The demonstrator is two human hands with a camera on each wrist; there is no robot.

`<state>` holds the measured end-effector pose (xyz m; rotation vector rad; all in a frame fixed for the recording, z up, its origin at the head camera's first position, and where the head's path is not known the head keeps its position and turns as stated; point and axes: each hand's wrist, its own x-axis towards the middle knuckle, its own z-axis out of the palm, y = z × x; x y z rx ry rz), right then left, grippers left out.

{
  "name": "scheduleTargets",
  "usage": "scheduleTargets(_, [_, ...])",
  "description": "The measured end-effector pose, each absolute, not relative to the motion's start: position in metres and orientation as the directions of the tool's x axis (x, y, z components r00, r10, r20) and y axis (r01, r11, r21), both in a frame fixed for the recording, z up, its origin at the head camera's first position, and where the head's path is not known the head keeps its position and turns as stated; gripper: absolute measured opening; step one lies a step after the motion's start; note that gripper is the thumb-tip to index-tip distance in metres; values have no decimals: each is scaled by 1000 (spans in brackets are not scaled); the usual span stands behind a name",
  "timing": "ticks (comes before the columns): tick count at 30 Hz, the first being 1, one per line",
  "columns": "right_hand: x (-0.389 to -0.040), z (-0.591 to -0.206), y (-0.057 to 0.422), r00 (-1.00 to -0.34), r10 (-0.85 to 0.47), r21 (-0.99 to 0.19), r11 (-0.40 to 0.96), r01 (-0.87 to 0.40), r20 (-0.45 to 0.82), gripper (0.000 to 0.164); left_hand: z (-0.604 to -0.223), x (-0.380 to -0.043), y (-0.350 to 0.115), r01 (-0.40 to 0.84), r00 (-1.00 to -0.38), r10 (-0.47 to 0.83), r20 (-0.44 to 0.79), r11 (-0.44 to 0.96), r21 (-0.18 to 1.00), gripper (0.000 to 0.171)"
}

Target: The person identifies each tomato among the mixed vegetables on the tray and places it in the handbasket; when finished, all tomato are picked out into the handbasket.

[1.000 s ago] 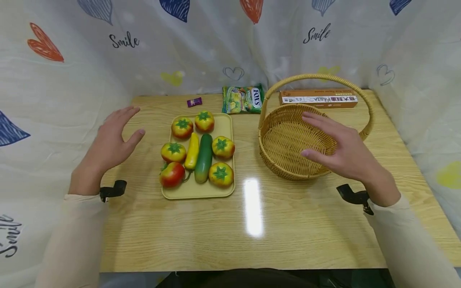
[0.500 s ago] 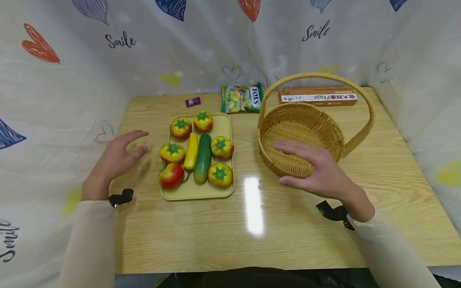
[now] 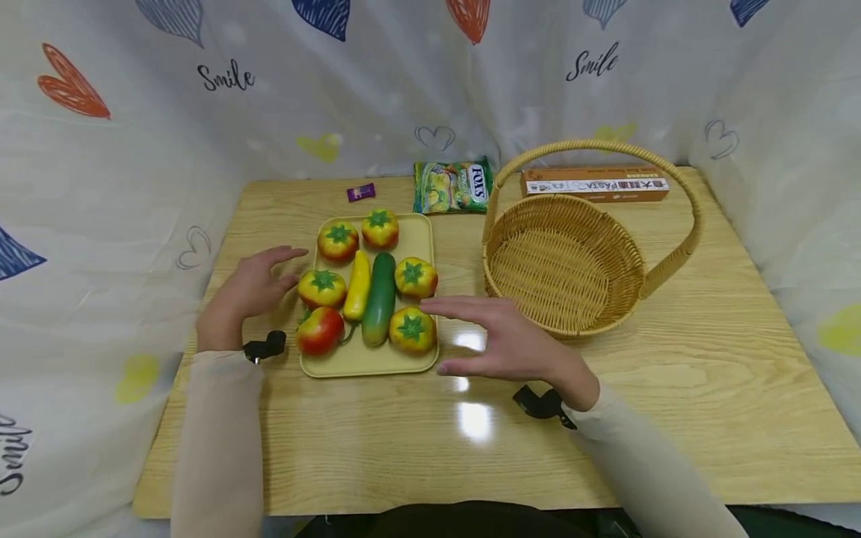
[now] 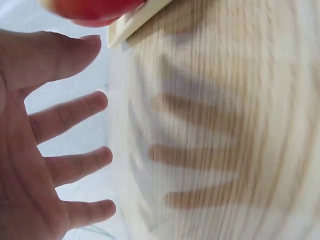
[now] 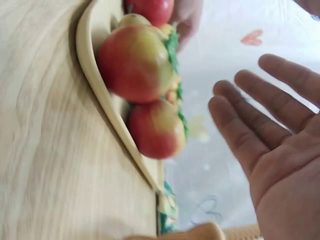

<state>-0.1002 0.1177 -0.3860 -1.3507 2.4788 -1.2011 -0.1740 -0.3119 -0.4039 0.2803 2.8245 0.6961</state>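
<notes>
A pale yellow tray (image 3: 366,366) carries several red-and-yellow tomatoes (image 3: 412,329) with green tops, a yellow pepper (image 3: 358,285) and a green cucumber (image 3: 380,299). At the tray's left side, my left hand (image 3: 254,285) has its fingers extended, the tips close to a tomato (image 3: 322,287). My right hand (image 3: 501,338) is by the tray's right edge, fingers straight and thumb apart, close to the front right tomato. In the left wrist view, the left hand (image 4: 35,125) is spread beside the tray's corner. The right wrist view shows the right palm (image 5: 290,165) holding nothing.
Right of the tray stands a round wicker basket (image 3: 558,276) with a tall arched handle. Along the back lie a small purple packet (image 3: 361,192), a green FOX'S candy bag (image 3: 452,186) and a long orange pasta box (image 3: 595,184). Printed curtains surround the wooden table (image 3: 377,448).
Both hands have moved inward toward the tray: the left hand rightward, the right hand leftward from over the basket. The tray, its contents and the basket have stayed in place.
</notes>
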Motion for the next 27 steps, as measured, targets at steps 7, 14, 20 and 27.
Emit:
scheduleTargets(7, [-112,-401,98,-664,-729,-687,397,-608,167,77,-417,-190,-303,103,-957,216,-196,879,466,49])
scheduleTargets(14, [-118,-420,86,-712,-693,-683,466,-562,113,78,-413,-201,-300,72,-938,203,-282,908,412,57])
scheduleTargets(20, [-119,-435,80,-745,-661,-682,505,-529,88,76,-406,-202,-295,61,-931,190,-312,922,381,60])
scheduleTargets(27, [-122,-438,74,-764,-634,-692,497,-524,123,70,-404,-204,-291,31,-924,169,-342,927,374,61])
